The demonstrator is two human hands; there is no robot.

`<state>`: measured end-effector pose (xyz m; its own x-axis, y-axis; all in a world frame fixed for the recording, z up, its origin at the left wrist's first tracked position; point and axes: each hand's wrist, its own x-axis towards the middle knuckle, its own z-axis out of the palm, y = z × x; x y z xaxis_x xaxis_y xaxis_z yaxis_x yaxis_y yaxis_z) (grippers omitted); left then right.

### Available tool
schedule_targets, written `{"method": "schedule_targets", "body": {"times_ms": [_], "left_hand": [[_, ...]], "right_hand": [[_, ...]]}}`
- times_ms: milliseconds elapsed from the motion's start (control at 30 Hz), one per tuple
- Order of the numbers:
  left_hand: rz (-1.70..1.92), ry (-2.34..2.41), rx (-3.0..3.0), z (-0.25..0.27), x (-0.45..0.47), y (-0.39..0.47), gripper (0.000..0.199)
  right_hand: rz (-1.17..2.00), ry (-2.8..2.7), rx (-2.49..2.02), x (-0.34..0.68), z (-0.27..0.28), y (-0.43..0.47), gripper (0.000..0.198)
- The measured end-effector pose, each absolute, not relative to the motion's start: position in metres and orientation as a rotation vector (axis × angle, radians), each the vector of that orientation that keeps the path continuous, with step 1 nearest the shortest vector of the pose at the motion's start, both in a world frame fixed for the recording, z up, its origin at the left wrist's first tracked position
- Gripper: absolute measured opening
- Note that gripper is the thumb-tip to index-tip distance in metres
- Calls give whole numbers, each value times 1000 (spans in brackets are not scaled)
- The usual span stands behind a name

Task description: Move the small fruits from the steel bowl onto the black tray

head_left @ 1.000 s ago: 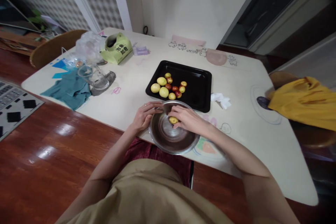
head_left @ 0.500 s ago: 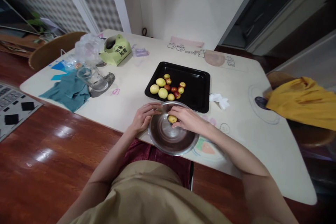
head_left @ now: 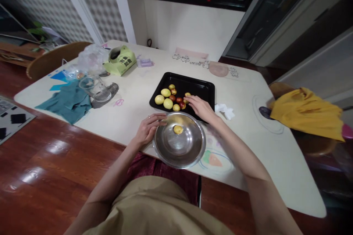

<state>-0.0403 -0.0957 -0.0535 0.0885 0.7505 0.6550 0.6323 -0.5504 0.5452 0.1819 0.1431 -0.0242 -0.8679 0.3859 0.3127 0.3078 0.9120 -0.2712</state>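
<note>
My left hand (head_left: 149, 127) holds the left rim of a shiny metal bowl (head_left: 179, 158), fingers over the edge and thumb outside. Inside the bowl lies one yellow jujube (head_left: 178, 129). Over the black baking tray (head_left: 202, 86) behind it, my right hand (head_left: 201, 107) has its fingertips closed around a small yellowish jujube at the right of the group, partly hidden by the fingers. Several red-brown jujubes (head_left: 179, 100) lie there too. Larger pale yellow-green round fruits (head_left: 168, 103) sit at the tray's left side.
A crumpled white tissue (head_left: 224, 111) lies right of the tray. On the left are a glass jug (head_left: 95, 89), a teal cloth (head_left: 67, 101), a green tissue box (head_left: 121, 62) and a plastic bag (head_left: 92, 57). Yellow fabric (head_left: 306, 112) hangs over a chair at right.
My right hand has let go of the yellow jujube, which stays in the bowl, and has moved up and forward to the fruit on the tray. My left hand keeps its place on the rim.
</note>
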Motion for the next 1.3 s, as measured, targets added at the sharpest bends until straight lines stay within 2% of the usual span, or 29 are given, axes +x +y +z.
{"method": "schedule_targets", "body": {"times_ms": [167,533,700,1100,1300], "left_hand": [[1467,1415,2237,-53,-40,-96,64],[1466,1420,2215,-55,-40,-96,62],[1473,1414,2218,-54,-40,-96,63],[1445,1450,2211,-54,-41,-96,64],[1472,1434,2197,-52,-39,-96,63]], "right_hand": [[315,-2712,-519,183,-33,147,45],[462,-2644,-474,187,-48,162,23],[560,-2671,-522,190,-51,165,29],[650,-2646,-654,199,-28,155,37],[687,-2540,-381,198,14,93,33]]}}
